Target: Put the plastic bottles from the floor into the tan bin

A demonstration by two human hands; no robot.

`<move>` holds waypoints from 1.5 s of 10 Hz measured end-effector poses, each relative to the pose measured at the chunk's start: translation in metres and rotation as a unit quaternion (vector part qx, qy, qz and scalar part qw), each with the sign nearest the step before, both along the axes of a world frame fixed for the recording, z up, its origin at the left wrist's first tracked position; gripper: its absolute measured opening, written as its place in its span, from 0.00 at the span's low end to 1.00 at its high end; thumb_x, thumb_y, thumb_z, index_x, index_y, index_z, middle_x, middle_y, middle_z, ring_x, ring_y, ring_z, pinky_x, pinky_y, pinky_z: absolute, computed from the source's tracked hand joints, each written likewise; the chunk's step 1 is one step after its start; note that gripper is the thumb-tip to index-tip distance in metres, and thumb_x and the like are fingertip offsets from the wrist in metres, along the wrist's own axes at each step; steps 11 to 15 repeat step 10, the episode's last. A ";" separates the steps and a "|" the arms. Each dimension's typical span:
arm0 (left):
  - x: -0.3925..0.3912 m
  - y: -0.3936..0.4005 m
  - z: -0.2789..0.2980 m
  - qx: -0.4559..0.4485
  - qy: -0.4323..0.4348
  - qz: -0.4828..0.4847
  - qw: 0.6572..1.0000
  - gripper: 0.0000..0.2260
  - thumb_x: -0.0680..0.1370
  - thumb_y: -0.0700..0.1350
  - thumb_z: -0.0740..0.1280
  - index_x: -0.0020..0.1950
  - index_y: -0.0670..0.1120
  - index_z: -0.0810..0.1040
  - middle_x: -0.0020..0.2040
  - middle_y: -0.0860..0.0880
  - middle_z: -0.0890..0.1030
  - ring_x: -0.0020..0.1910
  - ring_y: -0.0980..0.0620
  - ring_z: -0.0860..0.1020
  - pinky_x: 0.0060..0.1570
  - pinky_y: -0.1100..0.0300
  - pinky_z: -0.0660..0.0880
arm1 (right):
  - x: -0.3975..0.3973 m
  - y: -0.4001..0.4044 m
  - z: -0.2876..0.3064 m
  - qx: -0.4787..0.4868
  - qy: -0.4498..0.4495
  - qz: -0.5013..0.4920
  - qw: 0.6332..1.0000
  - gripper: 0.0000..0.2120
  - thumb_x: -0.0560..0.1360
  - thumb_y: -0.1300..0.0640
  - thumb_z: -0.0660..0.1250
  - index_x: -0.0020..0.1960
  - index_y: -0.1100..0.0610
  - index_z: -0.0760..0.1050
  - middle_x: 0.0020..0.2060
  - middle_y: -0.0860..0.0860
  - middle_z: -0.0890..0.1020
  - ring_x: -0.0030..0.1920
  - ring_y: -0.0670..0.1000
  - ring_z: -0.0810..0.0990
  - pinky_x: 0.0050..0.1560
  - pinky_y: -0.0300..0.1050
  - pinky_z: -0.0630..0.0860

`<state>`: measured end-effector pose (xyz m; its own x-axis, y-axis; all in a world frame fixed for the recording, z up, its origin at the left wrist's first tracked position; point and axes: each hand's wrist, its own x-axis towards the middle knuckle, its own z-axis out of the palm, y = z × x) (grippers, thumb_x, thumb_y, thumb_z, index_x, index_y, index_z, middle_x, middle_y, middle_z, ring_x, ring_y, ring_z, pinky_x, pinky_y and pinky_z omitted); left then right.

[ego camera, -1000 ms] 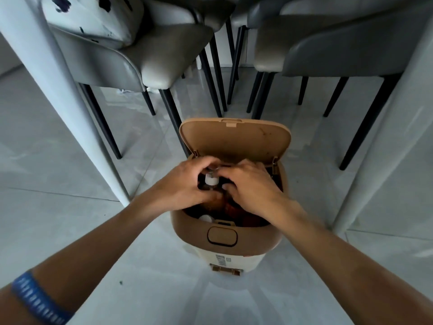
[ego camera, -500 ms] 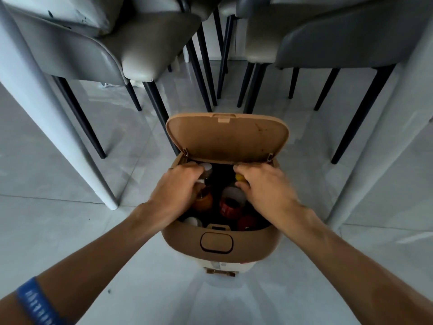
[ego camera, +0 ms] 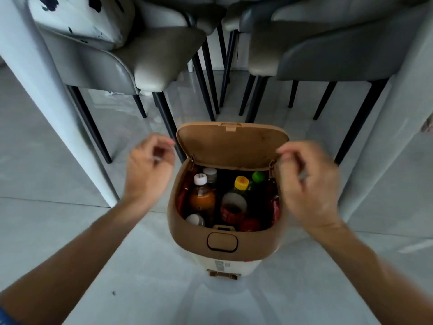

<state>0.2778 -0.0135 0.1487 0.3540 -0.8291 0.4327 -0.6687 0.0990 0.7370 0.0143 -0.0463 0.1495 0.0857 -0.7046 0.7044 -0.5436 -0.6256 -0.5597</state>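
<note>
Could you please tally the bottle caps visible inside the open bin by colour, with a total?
White caps: 1
Grey or silver caps: 2
Yellow caps: 1
Green caps: 1
Red caps: 1
Total: 6 caps showing in the tan bin; anything deeper is hidden.
</note>
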 end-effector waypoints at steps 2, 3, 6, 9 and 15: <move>-0.003 -0.009 0.034 0.038 0.065 -0.167 0.983 0.15 0.81 0.44 0.57 0.62 0.45 0.80 0.58 0.47 0.82 0.63 0.51 0.77 0.65 0.58 0.71 | -0.005 -0.006 0.019 0.126 -0.032 0.087 0.988 0.16 0.82 0.48 0.53 0.64 0.52 0.71 0.54 0.50 0.81 0.55 0.48 0.79 0.54 0.48 0.77; 0.001 0.013 0.020 0.054 0.030 -0.211 0.975 0.16 0.81 0.49 0.57 0.54 0.44 0.84 0.49 0.44 0.86 0.51 0.49 0.82 0.55 0.51 0.77 | -0.013 0.011 -0.002 0.072 0.026 0.144 0.987 0.16 0.82 0.56 0.53 0.49 0.58 0.79 0.41 0.51 0.82 0.44 0.50 0.80 0.46 0.55 0.75; 0.015 0.081 -0.058 0.122 -0.121 -0.287 0.942 0.18 0.81 0.50 0.60 0.66 0.45 0.78 0.70 0.53 0.76 0.74 0.56 0.67 0.73 0.52 0.66 | -0.041 0.040 -0.065 0.006 0.297 0.148 0.943 0.15 0.79 0.50 0.60 0.54 0.56 0.82 0.55 0.51 0.83 0.57 0.53 0.79 0.58 0.51 0.72; 0.009 0.086 -0.064 0.090 -0.118 -0.278 0.949 0.21 0.79 0.53 0.63 0.69 0.46 0.76 0.71 0.53 0.75 0.74 0.55 0.68 0.72 0.53 0.66 | -0.047 0.045 -0.066 0.015 0.298 0.148 0.943 0.16 0.79 0.49 0.62 0.57 0.58 0.81 0.59 0.53 0.82 0.60 0.54 0.79 0.57 0.54 0.75; 0.012 0.088 -0.039 0.104 -0.092 -0.241 0.961 0.21 0.78 0.56 0.63 0.69 0.49 0.76 0.70 0.56 0.75 0.72 0.59 0.71 0.70 0.57 0.69 | -0.052 0.051 -0.036 0.042 0.246 0.138 0.958 0.19 0.80 0.47 0.59 0.57 0.60 0.80 0.59 0.55 0.81 0.58 0.54 0.80 0.55 0.52 0.77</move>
